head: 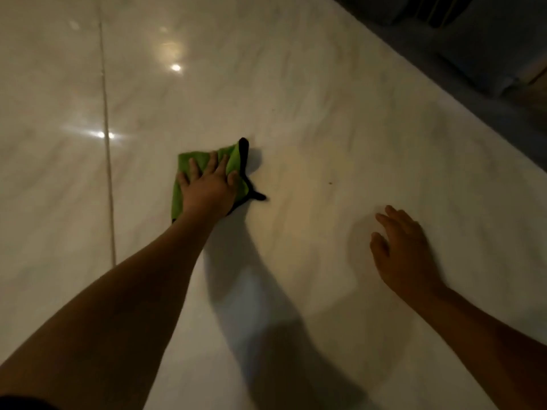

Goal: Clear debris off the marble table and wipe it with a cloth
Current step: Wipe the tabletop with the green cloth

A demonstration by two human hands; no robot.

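A green cloth (pixel 185 164) with a black edge lies flat on the pale marble table (pixel 325 119). My left hand (pixel 208 184) presses down on it with straight, spread fingers, arm stretched forward. My right hand (pixel 402 247) rests flat on the bare marble to the right, fingers straight and holding nothing. A tiny dark speck (pixel 330 182) sits on the marble between the cloth and my right hand.
A straight seam (pixel 108 161) runs through the marble on the left. The table's far right edge (pixel 461 93) runs diagonally, with dark floor and blurred furniture beyond it. Lamp glare spots shine on the surface at the upper left.
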